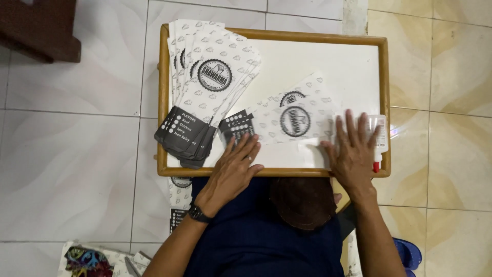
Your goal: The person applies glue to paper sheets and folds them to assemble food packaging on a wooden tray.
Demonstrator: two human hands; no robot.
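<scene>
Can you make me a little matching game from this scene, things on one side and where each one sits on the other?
Things:
1. fanned stack of paper sleeves
2. single paper sleeve
3. glue bottle
4. wristwatch

Places:
A. at the tray's right edge
B. on the left wrist
C. flat under both hands
D. on the tray's left part

Pairs: 1-D, 2-C, 3-A, 4-B

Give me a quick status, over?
Left hand, right hand flat, pressing printed paper sleeve on tray. Sleeve stack left. Glue bottle beside right hand.
</scene>
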